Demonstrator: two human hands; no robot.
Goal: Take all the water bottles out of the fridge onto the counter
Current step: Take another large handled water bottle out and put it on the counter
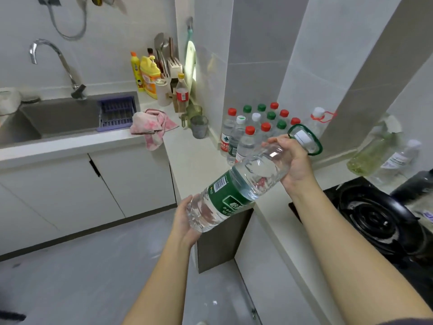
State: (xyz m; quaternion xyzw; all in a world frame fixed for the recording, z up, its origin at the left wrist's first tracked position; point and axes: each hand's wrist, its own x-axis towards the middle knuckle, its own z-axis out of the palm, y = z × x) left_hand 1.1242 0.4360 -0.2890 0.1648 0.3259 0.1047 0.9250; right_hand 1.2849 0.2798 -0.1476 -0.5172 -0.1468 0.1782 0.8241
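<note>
A large clear water bottle (241, 184) with a green label, white cap and green carry handle lies tilted in the air over the counter's corner, cap end up and to the right. My left hand (185, 219) cups its base from below. My right hand (293, 160) grips its neck just under the handle. Behind it, several small water bottles (255, 127) with red, green and white caps stand grouped on the white counter (194, 156) against the wall. A big bottle with a red handle (317, 120) stands at the group's right. The fridge is out of view.
A sink (54, 118) with a tap and a purple rack lies at the left, a pink cloth (152, 124) beside it. Detergent bottles, a knife block and a grey cup (199, 126) crowd the back corner. A black gas hob (375, 216) and oil bottles (372, 151) are at the right.
</note>
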